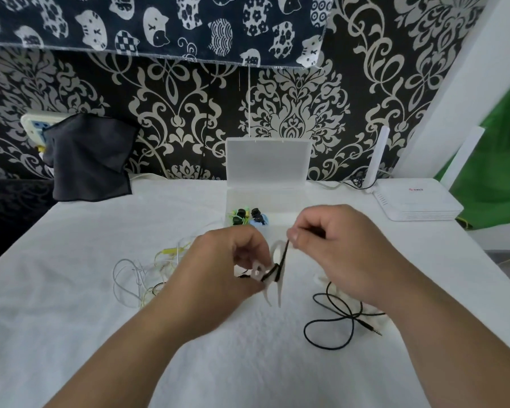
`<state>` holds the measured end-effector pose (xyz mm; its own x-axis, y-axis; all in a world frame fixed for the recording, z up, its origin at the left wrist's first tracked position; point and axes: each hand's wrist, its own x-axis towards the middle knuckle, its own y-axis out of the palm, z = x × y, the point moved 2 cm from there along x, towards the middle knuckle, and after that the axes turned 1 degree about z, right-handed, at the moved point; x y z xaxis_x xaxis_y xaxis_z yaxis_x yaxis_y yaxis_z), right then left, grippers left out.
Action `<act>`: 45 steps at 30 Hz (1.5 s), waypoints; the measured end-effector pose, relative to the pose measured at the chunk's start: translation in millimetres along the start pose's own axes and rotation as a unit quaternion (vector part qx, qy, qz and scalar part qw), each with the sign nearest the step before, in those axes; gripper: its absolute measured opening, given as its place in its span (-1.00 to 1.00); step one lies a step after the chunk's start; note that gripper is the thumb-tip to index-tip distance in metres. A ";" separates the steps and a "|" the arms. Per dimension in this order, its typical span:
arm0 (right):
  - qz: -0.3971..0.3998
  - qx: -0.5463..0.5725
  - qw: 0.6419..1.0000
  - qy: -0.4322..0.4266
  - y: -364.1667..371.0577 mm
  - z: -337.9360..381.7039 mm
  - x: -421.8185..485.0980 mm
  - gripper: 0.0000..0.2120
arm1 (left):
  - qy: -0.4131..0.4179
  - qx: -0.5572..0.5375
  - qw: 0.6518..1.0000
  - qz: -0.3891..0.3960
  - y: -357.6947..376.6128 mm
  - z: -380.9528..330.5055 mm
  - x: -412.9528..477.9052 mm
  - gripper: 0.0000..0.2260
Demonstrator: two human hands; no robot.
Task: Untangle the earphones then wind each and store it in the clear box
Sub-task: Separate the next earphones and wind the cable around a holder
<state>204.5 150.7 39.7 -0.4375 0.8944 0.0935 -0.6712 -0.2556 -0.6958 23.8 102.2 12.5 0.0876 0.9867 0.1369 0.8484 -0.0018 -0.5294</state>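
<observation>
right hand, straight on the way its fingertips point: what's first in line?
Probably the left hand, just across a narrow gap; the right hand pinches the black cable pointing that way. Depth unclear.

A white textured cloth (71,290) lay spread across the foreground. At its far right corner sat a flat white plastic router (418,201) with an upright white antenna (379,154). A dark grey fabric square (92,157) hung at far left against black-and-cream damask wallpaper (292,113), below a navy cat-print curtain (159,22). Green fabric (498,157) showed at right.
</observation>
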 end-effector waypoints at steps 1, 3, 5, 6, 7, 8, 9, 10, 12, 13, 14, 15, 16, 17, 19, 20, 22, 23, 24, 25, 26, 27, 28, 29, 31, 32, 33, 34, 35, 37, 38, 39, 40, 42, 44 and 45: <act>-0.028 -0.014 1.000 -0.003 -1.4 -3.5 1.2 -0.74 | -0.006 -0.030 0.999 0.019 -0.7 -1.3 0.1 -0.68; -0.056 -0.009 0.998 -0.007 -2.1 -8.4 2.2 -0.75 | -0.008 -0.097 0.994 0.057 -1.2 -3.6 0.9 -0.66; -0.058 0.017 0.998 -0.007 -0.4 -9.4 2.7 -0.76 | 0.000 -0.165 0.983 0.080 -1.1 -4.1 1.6 -0.66; -0.056 0.029 0.998 -0.004 0.5 -9.5 2.5 -0.77 | 0.001 -0.190 0.978 0.085 -0.9 -4.0 1.7 -0.67; -0.052 0.039 0.998 0.001 1.2 -9.0 2.5 -0.77 | 0.000 -0.207 0.974 0.089 -0.8 -3.9 1.8 -0.68; -0.050 0.048 0.998 0.004 1.6 -8.5 2.5 -0.77 | -0.002 -0.217 0.972 0.092 -1.0 -3.7 1.6 -0.68; -0.050 0.055 0.997 0.005 1.7 -7.6 2.3 -0.77 | -0.002 -0.221 0.971 0.097 -1.1 -3.5 1.4 -0.68; -0.052 0.058 0.997 0.004 1.8 -6.8 2.7 -0.77 | -0.001 -0.221 0.970 0.101 -1.7 -3.5 1.1 -0.68; -0.052 0.058 0.997 0.011 2.7 -5.8 2.8 -0.76 | 0.002 -0.218 0.970 0.106 -1.6 -4.5 0.8 -0.67; -0.045 0.055 0.997 0.025 4.1 -7.0 3.1 -0.75 | 0.006 -0.217 0.971 0.103 -1.3 -4.9 1.0 -0.67; -0.030 0.049 0.997 0.044 6.6 -9.5 3.5 -0.73 | 0.010 -0.221 0.971 0.093 -1.0 -4.7 1.5 -0.68; -0.006 0.042 0.997 0.069 9.5 -11.6 3.6 -0.71 | 0.012 -0.231 0.970 0.074 -0.6 -4.0 1.8 -0.68; 0.026 0.037 0.995 0.094 13.8 -14.2 3.7 -0.68 | 0.013 -0.250 0.967 0.049 -0.5 -2.7 2.3 -0.68; 0.060 0.039 0.991 0.113 18.3 -15.2 3.2 -0.66 | 0.012 -0.277 0.961 0.023 -0.6 -1.5 2.7 -0.67; 0.124 0.058 0.982 0.130 28.5 -14.2 0.9 -0.63 | 0.003 -0.342 0.939 -0.022 -1.2 -1.3 3.5 -0.67; 0.150 0.073 0.977 0.130 32.8 -12.3 -0.5 -0.63 | -0.004 -0.363 0.931 -0.046 -2.2 -0.7 4.1 -0.67; 0.188 0.086 0.969 0.132 37.6 -8.2 -4.0 -0.63 | -0.026 -0.344 0.934 -0.098 -6.2 2.7 5.7 -0.67; 0.200 0.083 0.967 0.135 37.7 -6.6 -5.4 -0.64 | -0.038 -0.311 0.942 -0.119 -9.0 5.1 6.4 -0.68; 0.209 0.079 0.965 0.137 36.9 -5.4 -6.5 -0.64 | -0.048 -0.270 0.952 -0.135 -11.6 8.1 6.9 -0.69; 0.215 0.075 0.964 0.136 34.9 -3.6 -7.5 -0.65 | -0.055 -0.222 0.963 -0.143 -13.8 10.0 7.1 -0.69; 0.217 0.067 0.965 0.129 32.4 -2.1 -7.8 -0.66 | -0.057 -0.170 0.973 -0.146 -15.2 11.3 7.1 -0.67; 0.216 0.058 0.968 0.117 29.1 0.6 -7.9 -0.67 | -0.054 -0.126 0.980 -0.143 -15.6 11.5 6.8 -0.66; 0.211 0.051 0.971 0.102 26.1 3.4 -7.8 -0.70 | -0.047 -0.089 0.986 -0.136 -14.7 10.4 6.3 -0.65; 0.207 0.049 0.973 0.085 23.1 6.3 -7.9 -0.73 | -0.038 -0.056 0.989 -0.129 -12.8 8.7 5.2 -0.65; 0.209 0.042 0.975 0.058 20.1 10.2 -8.3 -0.77 | -0.015 0.011 0.992 -0.122 -7.2 4.7 2.9 -0.65; 0.211 0.035 0.976 0.050 20.0 11.5 -8.4 -0.78 | -0.002 0.041 0.992 -0.117 -4.3 3.5 2.0 -0.65; 0.209 0.023 0.977 0.044 20.4 12.1 -8.5 -0.79 | 0.012 0.065 0.992 -0.107 -1.4 2.4 1.2 -0.66; 0.197 0.007 0.980 0.038 20.8 11.5 -8.0 -0.79 | 0.025 0.081 0.992 -0.092 1.2 1.8 0.5 -0.66; 0.174 -0.011 0.984 0.029 19.5 10.5 -7.2 -0.78 | 0.037 0.089 0.993 -0.073 3.4 1.3 0.0 -0.67; 0.105 -0.033 0.994 0.010 12.3 7.8 -4.9 -0.78 | 0.045 0.096 0.994 -0.039 5.6 1.7 -1.2 -0.68; 0.067 -0.028 0.997 0.005 7.4 5.7 -3.9 -0.80 | 0.042 0.091 0.995 -0.023 6.0 1.7 -1.8 -0.68; 0.033 -0.017 0.999 0.004 3.0 3.6 -3.0 -0.81 | 0.033 0.071 0.997 -0.007 5.9 1.6 -2.6 -0.68; 0.006 -0.007 1.000 0.005 -0.1 1.4 -2.1 -0.82 | 0.020 0.033 0.999 0.014 5.8 1.1 -2.9 -0.66; -0.029 0.007 0.999 0.014 -2.2 -3.4 -0.3 -0.82 | -0.003 -0.054 0.997 0.046 5.1 -1.2 -2.2 -0.63; -0.045 0.033 0.998 0.033 -0.6 -7.8 1.1 -0.81 | -0.012 -0.131 0.990 0.058 3.8 -2.4 -0.3 -0.62; -0.050 0.053 0.996 0.044 -0.2 -9.1 1.4 -0.80 | -0.012 -0.166 0.984 0.057 3.2 -1.6 1.1 -0.63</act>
<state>209.5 155.3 33.5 -0.3152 0.9445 0.0926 -0.7704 -0.1977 -0.6061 27.5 103.0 12.3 0.1833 0.9805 0.0711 0.9579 -0.1619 -0.2369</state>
